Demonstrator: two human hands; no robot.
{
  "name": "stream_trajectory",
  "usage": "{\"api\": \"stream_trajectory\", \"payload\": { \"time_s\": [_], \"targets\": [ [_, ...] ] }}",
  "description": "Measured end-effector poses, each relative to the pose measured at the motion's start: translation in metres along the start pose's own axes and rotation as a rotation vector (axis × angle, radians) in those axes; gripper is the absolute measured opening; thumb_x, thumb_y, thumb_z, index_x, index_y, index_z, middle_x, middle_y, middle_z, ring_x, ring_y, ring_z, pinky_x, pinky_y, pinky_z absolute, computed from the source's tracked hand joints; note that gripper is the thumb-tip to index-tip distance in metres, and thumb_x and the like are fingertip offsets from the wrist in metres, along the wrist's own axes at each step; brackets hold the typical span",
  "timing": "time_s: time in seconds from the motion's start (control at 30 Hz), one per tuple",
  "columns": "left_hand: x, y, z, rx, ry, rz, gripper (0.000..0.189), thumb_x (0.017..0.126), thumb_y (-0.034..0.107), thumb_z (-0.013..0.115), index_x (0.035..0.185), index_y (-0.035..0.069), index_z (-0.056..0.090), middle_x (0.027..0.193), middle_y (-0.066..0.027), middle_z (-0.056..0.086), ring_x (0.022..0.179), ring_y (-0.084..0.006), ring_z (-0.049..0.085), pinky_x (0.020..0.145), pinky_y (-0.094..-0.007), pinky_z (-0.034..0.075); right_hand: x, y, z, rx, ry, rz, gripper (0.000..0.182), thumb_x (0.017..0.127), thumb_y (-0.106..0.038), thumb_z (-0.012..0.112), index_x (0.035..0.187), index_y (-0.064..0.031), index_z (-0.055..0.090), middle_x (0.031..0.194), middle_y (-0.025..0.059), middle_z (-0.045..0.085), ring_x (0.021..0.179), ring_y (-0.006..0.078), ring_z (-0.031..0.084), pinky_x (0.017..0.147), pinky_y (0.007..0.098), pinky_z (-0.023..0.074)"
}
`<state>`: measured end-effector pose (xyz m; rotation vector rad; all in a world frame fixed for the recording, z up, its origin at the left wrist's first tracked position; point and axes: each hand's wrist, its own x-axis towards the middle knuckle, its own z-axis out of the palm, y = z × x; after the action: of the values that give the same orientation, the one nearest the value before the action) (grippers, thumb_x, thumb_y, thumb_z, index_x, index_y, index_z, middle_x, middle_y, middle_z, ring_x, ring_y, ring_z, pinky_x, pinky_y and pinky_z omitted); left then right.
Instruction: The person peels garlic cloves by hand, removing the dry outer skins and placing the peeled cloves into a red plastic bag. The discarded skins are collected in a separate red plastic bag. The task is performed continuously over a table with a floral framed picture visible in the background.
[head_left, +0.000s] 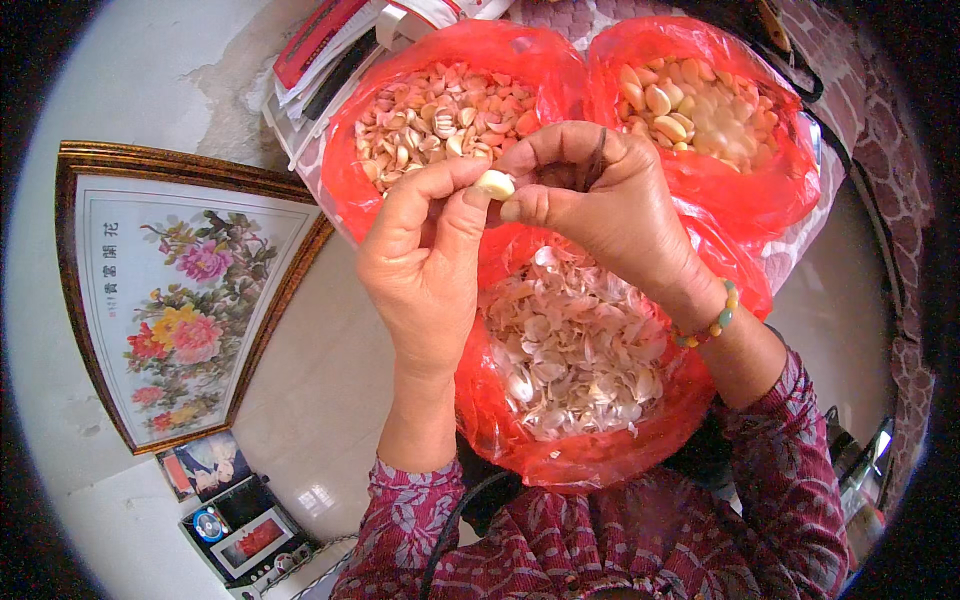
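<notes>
A pale garlic clove (495, 184) is pinched between the fingertips of both hands, above three red plastic bags. My left hand (431, 247) grips it from the left with thumb and forefinger. From the right, my right hand (607, 191) has its thumb and forefinger closed at the clove's other end. Behind the hands, the left bag (559, 64) holds many unpeeled cloves (412, 120). In the right bag (795, 184) lie peeled cloves (720, 112). Papery garlic skins (577, 345) fill the bag nearest me (570, 465), below my hands.
The bags at the back rest on a table with a stone-patterned cover (795, 251). Papers and a red item (319, 45) are stacked at its back left corner. A framed flower picture (195, 300) leans by the wall, with a black electronic device (251, 532) near it.
</notes>
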<state>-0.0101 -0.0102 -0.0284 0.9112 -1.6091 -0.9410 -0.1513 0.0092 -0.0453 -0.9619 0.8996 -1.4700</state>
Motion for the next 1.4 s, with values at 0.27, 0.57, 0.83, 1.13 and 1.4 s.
{"api": "stream_trajectory", "payload": {
  "time_s": [0.27,0.57,0.83,1.13,1.4],
  "targets": [
    [0.001,-0.005,-0.003,-0.147,-0.016,-0.097,0.010,0.085,0.000,0.057,0.094,0.000,0.059,0.091,-0.0045,0.061,0.084,-0.0108,0.058,0.074,-0.0239,0.049,0.001,0.001,0.001,0.097,-0.003,0.015,0.017,0.078,-0.005,0.067,0.091,0.0040,0.062,0.082,0.0065,0.065,0.075,0.0120,0.062,0.070,0.0251,0.0523],
    [0.000,-0.007,-0.002,-0.178,-0.061,-0.043,0.015,0.084,-0.004,0.056,0.098,0.000,0.057,0.097,-0.0045,0.058,0.088,-0.0111,0.056,0.077,-0.0242,0.048,-0.002,0.001,0.001,0.055,0.002,0.008,0.014,0.078,-0.007,0.068,0.090,0.0006,0.065,0.083,0.0029,0.065,0.077,0.0083,0.059,0.071,0.0221,0.0507],
    [0.004,-0.012,-0.008,0.084,-0.113,0.099,0.017,0.082,-0.004,0.059,0.098,0.000,0.057,0.097,-0.0053,0.057,0.088,-0.0109,0.055,0.077,-0.0239,0.047,0.001,0.007,-0.005,-0.197,0.006,-0.141,0.012,0.080,-0.011,0.066,0.084,0.0005,0.066,0.073,0.0005,0.064,0.067,0.0043,0.055,0.059,0.0209,0.0469],
    [0.001,-0.006,0.002,-0.052,-0.023,0.081,0.035,0.080,-0.010,0.056,0.113,-0.001,0.046,0.095,-0.0081,0.056,0.086,-0.0116,0.056,0.075,-0.0237,0.047,-0.002,0.010,0.004,-0.381,0.103,-0.211,0.010,0.078,-0.008,0.062,0.074,0.0007,0.061,0.060,0.0034,0.058,0.058,0.0043,0.049,0.051,0.0243,0.0435],
    [0.009,-0.007,-0.005,0.019,-0.011,-0.123,0.023,0.078,-0.013,0.052,0.097,-0.001,0.054,0.095,-0.0044,0.056,0.082,-0.0096,0.056,0.073,-0.0220,0.047,-0.008,-0.001,-0.006,-0.362,-0.452,-0.129,0.004,0.073,-0.003,0.059,0.074,0.0006,0.059,0.060,0.0013,0.054,0.059,0.0048,0.050,0.053,0.0233,0.0436]
  ]
}}
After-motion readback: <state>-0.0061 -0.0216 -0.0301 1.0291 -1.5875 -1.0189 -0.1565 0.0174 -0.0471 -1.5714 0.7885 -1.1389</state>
